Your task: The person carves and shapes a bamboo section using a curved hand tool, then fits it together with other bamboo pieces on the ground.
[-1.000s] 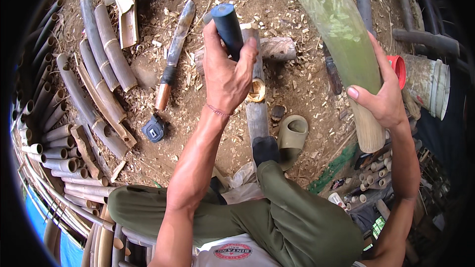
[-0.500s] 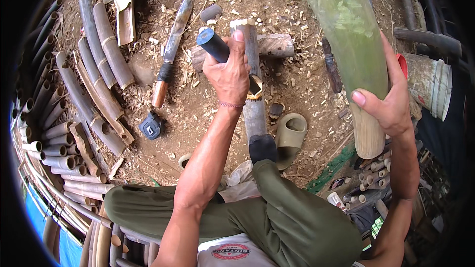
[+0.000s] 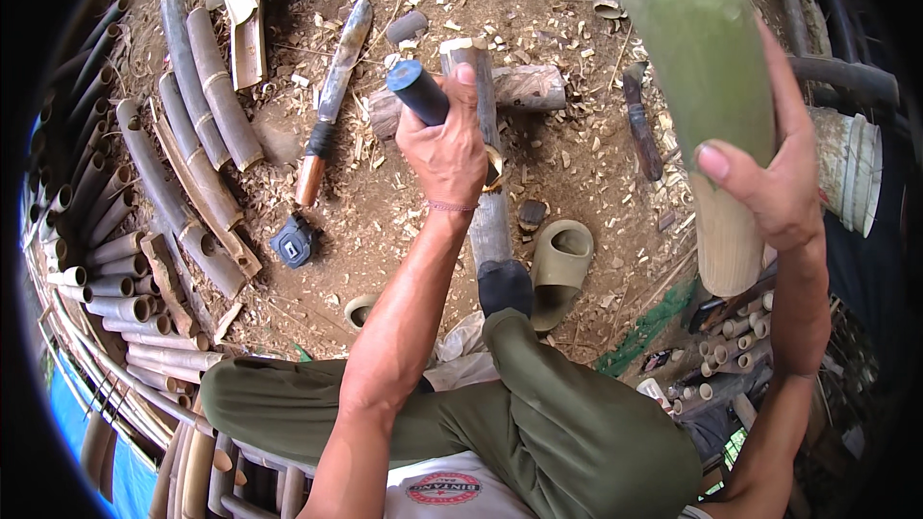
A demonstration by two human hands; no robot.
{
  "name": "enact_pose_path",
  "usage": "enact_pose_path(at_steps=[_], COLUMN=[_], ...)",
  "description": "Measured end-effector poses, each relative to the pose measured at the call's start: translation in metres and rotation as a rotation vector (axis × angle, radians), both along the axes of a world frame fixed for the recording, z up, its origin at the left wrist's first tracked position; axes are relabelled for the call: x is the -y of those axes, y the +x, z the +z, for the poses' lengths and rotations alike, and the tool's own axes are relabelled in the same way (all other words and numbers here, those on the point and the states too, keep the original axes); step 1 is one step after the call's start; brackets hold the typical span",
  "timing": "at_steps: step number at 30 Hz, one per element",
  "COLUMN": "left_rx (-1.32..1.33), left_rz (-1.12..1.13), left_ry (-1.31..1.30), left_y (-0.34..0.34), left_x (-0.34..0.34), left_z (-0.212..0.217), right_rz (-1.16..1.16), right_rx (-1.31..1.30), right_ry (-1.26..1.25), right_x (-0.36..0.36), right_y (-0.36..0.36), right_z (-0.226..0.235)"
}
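My left hand (image 3: 444, 149) is wrapped round the thick dark handle of a chisel (image 3: 416, 92), its blade hidden behind the hand. The fist is over a bamboo pole (image 3: 493, 221), beside a hole cut in its wall. The pole's far part lies across a short log (image 3: 532, 88), and my dark-socked foot (image 3: 506, 286) presses on its near end. At the right, my right hand (image 3: 769, 178) grips a big green club-shaped mallet (image 3: 690, 48) near its pale, rounded lower end. The mallet is raised, its upper part blurred and cut off by the picture's top edge.
A long knife (image 3: 338, 86) and a tape measure (image 3: 294, 241) lie on the chip-strewn ground left of the pole, near several cut bamboo lengths (image 3: 219, 86). Right of it are a slipper (image 3: 562, 274) and a second knife (image 3: 638, 125). A pale bucket (image 3: 846, 168) stands far right.
My right hand and the mallet have shifted to the right and slightly up. The left hand keeps its grip on the chisel, nearly still. The view has moved a little.
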State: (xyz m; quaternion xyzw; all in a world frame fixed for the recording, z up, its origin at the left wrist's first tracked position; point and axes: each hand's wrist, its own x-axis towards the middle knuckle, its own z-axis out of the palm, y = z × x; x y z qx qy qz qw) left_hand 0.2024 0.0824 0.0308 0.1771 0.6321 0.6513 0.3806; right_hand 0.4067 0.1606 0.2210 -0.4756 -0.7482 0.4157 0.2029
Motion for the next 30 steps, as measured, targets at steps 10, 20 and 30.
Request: enact_pose_path(at_steps=[10, 20, 30], left_rx=[-0.072, -0.221, -0.019], left_rz=[-0.017, -0.160, -0.379], left_ry=[0.062, 0.073, -0.106], left_y=[0.034, 0.049, 0.023], left_x=[-0.018, -0.007, 0.005], left_z=[0.025, 0.017, 0.012], right_rz=[0.775, 0.492, 0.360], right_rx=[0.438, 0.123, -0.116], right_ry=[0.615, 0.568, 0.165], right_x=[-0.071, -0.051, -0.015], right_y=[-0.038, -0.013, -0.008], right_z=[0.008, 0.025, 0.009])
